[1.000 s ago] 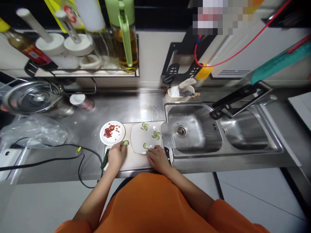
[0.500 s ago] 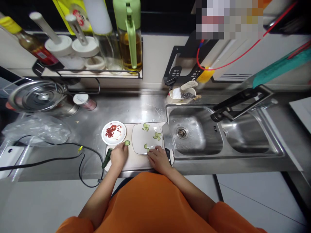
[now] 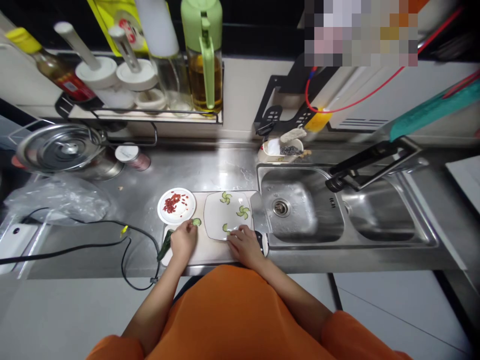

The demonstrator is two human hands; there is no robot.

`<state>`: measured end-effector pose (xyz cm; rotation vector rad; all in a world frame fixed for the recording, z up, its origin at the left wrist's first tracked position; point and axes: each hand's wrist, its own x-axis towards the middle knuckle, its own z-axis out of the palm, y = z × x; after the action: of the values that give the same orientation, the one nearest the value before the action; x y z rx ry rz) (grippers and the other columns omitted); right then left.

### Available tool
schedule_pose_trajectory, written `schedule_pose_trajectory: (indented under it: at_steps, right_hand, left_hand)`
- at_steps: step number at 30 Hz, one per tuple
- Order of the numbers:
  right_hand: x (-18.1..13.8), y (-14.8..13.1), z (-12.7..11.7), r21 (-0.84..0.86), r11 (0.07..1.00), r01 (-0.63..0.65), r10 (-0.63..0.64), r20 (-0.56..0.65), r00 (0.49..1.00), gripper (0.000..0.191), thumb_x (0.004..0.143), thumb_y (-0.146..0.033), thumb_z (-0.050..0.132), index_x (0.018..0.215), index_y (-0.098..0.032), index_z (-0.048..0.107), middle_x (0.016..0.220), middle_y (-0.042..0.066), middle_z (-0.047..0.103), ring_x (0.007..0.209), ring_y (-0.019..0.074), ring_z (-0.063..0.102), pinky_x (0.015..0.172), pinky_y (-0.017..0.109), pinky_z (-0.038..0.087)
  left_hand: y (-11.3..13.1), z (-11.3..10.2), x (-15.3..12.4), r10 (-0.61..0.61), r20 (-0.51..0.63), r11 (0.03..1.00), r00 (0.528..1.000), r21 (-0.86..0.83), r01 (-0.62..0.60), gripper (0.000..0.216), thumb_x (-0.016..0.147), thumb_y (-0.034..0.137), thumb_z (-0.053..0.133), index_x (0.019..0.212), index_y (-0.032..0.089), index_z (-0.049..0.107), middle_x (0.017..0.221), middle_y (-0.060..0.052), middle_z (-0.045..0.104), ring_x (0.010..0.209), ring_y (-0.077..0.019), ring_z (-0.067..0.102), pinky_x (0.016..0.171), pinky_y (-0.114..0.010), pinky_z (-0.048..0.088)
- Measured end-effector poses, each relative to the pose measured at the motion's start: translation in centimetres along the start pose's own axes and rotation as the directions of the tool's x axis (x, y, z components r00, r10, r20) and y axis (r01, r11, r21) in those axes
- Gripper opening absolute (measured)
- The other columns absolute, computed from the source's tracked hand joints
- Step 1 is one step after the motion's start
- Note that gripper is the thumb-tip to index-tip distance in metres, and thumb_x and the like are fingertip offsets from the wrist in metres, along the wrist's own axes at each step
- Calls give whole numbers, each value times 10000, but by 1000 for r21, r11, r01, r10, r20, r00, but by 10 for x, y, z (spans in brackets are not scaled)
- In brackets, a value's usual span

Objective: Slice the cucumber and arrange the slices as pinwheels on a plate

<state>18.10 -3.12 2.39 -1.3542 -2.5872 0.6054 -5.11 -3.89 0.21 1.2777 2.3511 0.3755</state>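
Note:
My left hand (image 3: pixel 183 240) is closed in a pinch at the left of the cutting board (image 3: pixel 202 252), with a few thin cucumber slices (image 3: pixel 197 221) at its fingertips. A dark green piece of cucumber (image 3: pixel 165 245) lies beside that wrist. At the near edge of the white square plate (image 3: pixel 213 215), my right hand (image 3: pixel 245 246) has bent fingers on a cucumber slice (image 3: pixel 226 228), partly hidden by the fingertips. Two pinwheels of cucumber slices, one at the back (image 3: pixel 225 198) and one at the right (image 3: pixel 243 212), lie on the plate.
A round white plate (image 3: pixel 176 220) holds red pieces. A cleaver (image 3: pixel 261 212) lies along the board's right side, beside the double sink (image 3: pixel 300 242). A lidded pot (image 3: pixel 105 165), plastic bag (image 3: pixel 60 200) and black cable (image 3: pixel 142 229) are on the left; bottles (image 3: pixel 204 75) stand on the rack.
The view has shifted slightly. Both hands stay nearly in place, the left at the cucumber slices and the right at the plate's near edge.

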Motion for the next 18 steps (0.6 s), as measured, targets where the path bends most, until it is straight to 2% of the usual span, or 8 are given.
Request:
schedule_pose_trajectory:
  at_steps: [7,12,15,18]
  right_hand:
    - [2,0,0,7,1000,-15,15,25,1000,179,875,-283,513,995,-238,638,1038,60,641,1046,241,410,773,353,292]
    - [3,-1,4,58,997,-55,55,11,998,173,871,-278,522,962,-243,665,1023,45,652,1035,228,429,786,340,310]
    - [12,0,7,111,991,-75,78,-18,997,165,863,-253,530,934,-224,676,984,52,666,986,204,480,807,338,327]
    - [28,0,7,220,974,-43,62,-79,995,155,851,-224,543,935,-204,672,951,50,681,902,171,539,866,353,328]
  left_hand:
    - [1,2,1,-28,-22,995,999,-92,26,309,774,304,506,1004,210,690,826,-61,711,770,-201,640,755,-289,440]
    - [0,0,1,-51,17,965,999,-257,53,260,734,323,538,890,201,706,802,-34,707,736,-168,627,755,-268,447]
    - [-2,-5,2,-42,50,948,998,-314,56,262,708,358,565,849,188,706,738,-19,679,670,-151,595,692,-258,446]
    - [0,-11,2,-16,110,932,994,-357,55,292,690,392,592,861,182,700,606,15,597,559,-121,522,591,-232,415]
